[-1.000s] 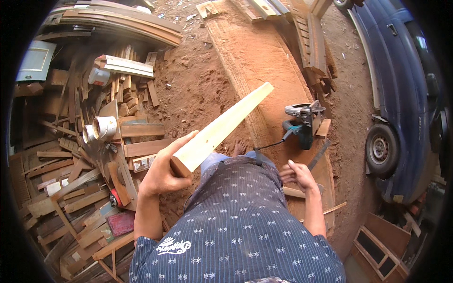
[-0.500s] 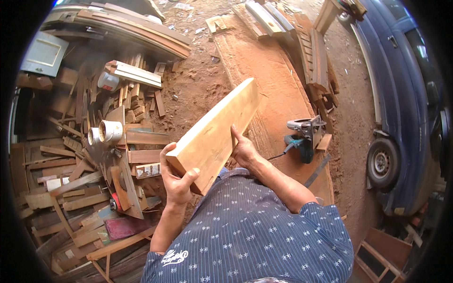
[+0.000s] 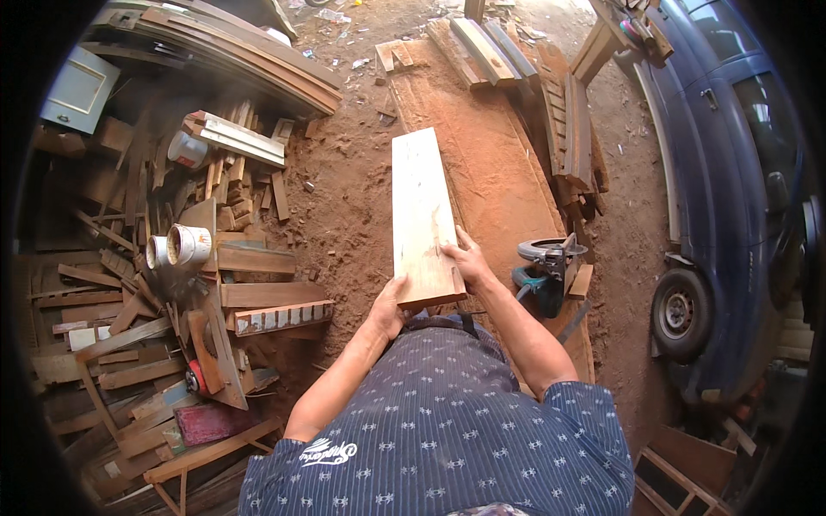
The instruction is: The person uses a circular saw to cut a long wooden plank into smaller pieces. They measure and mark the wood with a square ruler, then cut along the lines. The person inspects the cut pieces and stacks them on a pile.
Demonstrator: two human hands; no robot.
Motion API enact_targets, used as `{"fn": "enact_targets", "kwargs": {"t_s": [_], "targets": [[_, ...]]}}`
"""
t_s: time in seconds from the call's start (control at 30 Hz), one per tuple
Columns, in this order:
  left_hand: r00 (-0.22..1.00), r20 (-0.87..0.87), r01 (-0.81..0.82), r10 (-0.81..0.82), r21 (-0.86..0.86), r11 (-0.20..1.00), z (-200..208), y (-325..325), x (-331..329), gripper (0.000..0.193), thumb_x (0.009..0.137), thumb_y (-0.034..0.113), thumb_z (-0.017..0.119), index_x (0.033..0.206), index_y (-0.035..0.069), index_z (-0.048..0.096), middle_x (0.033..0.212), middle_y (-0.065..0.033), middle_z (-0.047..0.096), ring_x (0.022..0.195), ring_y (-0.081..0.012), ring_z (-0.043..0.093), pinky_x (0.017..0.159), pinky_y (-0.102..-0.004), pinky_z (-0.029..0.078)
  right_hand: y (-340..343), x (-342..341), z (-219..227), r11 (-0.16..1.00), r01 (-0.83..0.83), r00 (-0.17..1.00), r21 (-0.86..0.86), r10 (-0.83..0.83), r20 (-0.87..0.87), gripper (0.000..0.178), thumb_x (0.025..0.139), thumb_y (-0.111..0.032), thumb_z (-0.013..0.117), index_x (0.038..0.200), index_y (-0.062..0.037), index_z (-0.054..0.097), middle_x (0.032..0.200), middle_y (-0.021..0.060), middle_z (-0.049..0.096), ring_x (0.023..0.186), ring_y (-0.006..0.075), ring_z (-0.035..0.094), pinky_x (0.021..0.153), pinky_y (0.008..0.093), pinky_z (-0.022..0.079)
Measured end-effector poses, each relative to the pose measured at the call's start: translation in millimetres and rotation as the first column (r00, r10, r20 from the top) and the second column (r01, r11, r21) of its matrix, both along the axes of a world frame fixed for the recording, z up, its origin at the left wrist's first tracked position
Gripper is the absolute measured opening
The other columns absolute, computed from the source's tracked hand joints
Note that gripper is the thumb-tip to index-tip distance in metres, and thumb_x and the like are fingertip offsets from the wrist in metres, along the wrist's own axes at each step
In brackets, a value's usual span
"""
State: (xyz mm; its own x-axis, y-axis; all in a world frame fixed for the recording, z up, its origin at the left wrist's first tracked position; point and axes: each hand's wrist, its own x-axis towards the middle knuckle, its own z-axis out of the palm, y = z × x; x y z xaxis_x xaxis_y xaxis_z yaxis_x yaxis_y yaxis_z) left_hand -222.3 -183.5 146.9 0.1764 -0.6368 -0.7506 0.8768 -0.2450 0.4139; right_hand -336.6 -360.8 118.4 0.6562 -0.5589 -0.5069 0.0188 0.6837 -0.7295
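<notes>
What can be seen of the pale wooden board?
The pale wooden board is thick and straight-edged, with dark streaks on its broad upper face and a browner near end. It points forward, left of the circular saw. The left hand grips its near left corner; the right hand grips its right edge.

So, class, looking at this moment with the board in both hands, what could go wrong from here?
1. Splinters: the left hand and right hand grip the pale wooden board bare, so a rough edge might catch the skin.
2. Knocking the saw: the circular saw rests close to the right forearm, so swinging the board that way could bump it.
3. Slipping: sawdust on the planks could let a board laid there slide.
</notes>
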Motion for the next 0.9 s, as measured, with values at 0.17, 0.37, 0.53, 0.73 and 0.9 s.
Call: {"fn": "enact_targets", "kwargs": {"t_s": [0.17, 0.37, 0.53, 0.73, 0.9], "targets": [[0.889, 0.447, 0.139, -0.100, -0.057, 0.989, -33, -41, 18, 0.051, 0.102, 0.029, 0.058, 0.140, -0.002, 0.045, 0.129, -0.0131, 0.059, 0.113, -0.0208, 0.061, 0.094, -0.0344, 0.052, -29, 9, -45, 0.996, 0.092, 0.980, -0.009, -0.089, 0.181, 0.070, 0.095, -0.002, 0.060, 0.154, 0.0039, 0.023, 0.140, 0.0191, 0.053, 0.120, 0.0227, 0.060, 0.094, 0.0333, 0.056], [0.818, 0.565, 0.153, -0.111, -0.028, 0.988, -83, -111, 61, 0.063, 0.103, 0.031, 0.056, 0.149, -0.004, 0.033, 0.143, -0.0151, 0.050, 0.130, -0.0206, 0.047, 0.112, -0.0333, 0.034, -107, 68, -58, 0.996, 0.037, 0.992, -0.082, -0.046, -0.113, 0.063, 0.094, -0.011, 0.064, 0.150, 0.0005, 0.038, 0.135, 0.0175, 0.059, 0.114, 0.0221, 0.063, 0.095, 0.0337, 0.053], [0.740, 0.648, 0.174, -0.182, 0.077, 0.982, -116, -179, 99, 0.074, 0.103, 0.029, 0.053, 0.157, -0.003, 0.013, 0.157, -0.0215, 0.033, 0.141, -0.0256, 0.038, 0.115, -0.0329, 0.032, -152, 96, -94, 0.967, -0.081, 0.892, -0.241, -0.037, -0.451, 0.057, 0.095, -0.019, 0.067, 0.145, -0.0017, 0.048, 0.130, 0.0170, 0.063, 0.113, 0.0240, 0.064, 0.094, 0.0355, 0.052], [0.731, 0.658, 0.170, -0.182, 0.082, 0.982, -123, -198, 97, 0.076, 0.105, 0.038, 0.049, 0.156, -0.006, 0.013, 0.159, -0.0215, 0.029, 0.145, -0.0275, 0.032, 0.118, -0.0335, 0.026, -171, 86, -67, 0.965, -0.149, 0.884, -0.218, 0.031, -0.467, 0.055, 0.096, -0.018, 0.065, 0.145, -0.0012, 0.048, 0.130, 0.0155, 0.063, 0.113, 0.0203, 0.063, 0.096, 0.0318, 0.051], [0.946, 0.324, 0.047, -0.017, -0.083, 0.995, -21, -216, 141, 0.065, 0.105, 0.045, 0.046, 0.143, -0.007, 0.041, 0.137, -0.0175, 0.054, 0.124, -0.0219, 0.054, 0.103, -0.0312, 0.045, -200, 112, 12, 0.997, -0.076, 0.964, -0.008, 0.071, -0.257, 0.049, 0.101, -0.016, 0.056, 0.145, 0.0018, 0.045, 0.136, 0.0153, 0.059, 0.119, 0.0191, 0.060, 0.099, 0.0304, 0.051]]}}
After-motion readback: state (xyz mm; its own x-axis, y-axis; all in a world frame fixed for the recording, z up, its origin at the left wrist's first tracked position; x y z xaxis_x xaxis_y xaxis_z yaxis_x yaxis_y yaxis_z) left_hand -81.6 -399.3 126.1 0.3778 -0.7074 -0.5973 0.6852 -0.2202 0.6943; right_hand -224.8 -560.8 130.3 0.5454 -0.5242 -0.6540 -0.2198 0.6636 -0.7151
